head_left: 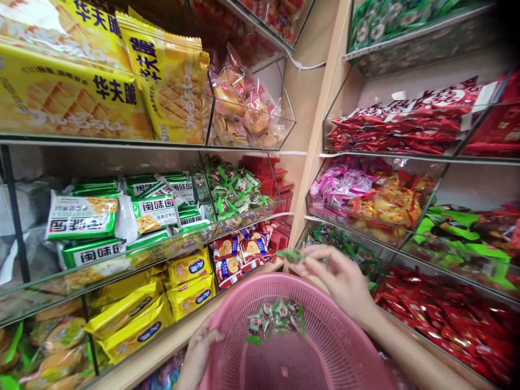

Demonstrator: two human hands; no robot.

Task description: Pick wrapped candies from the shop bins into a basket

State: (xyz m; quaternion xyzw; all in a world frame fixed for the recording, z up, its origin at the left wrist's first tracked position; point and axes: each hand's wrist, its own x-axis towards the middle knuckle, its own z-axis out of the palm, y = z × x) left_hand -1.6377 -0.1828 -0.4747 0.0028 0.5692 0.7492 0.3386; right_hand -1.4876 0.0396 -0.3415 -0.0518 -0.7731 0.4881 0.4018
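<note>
A pink plastic basket (pixel 260 287) with perforated sides takes up the lower middle of the view. My left hand (pixel 201 346) grips its left rim, fingers wrapped over the edge. Inside lie several small wrapped candies (pixel 276 317) in clear and green wrappers. Above the basket's far right rim is my right hand (pixel 333 276), its fingers pinching a green-wrapped candy (pixel 290 254), slightly blurred. Just behind that hand, a shelf bin holds similar green-wrapped candies (pixel 349 244).
Clear-fronted bins surround the basket. On the left are yellow waffle packs (pixel 81 103), green-and-white packs (pixel 154 211) and yellow packets (pixel 190 276). To the right are red packets (pixel 439 314) and pink-wrapped sweets (pixel 345 179). A wooden post (pixel 320 70) stands at the corner.
</note>
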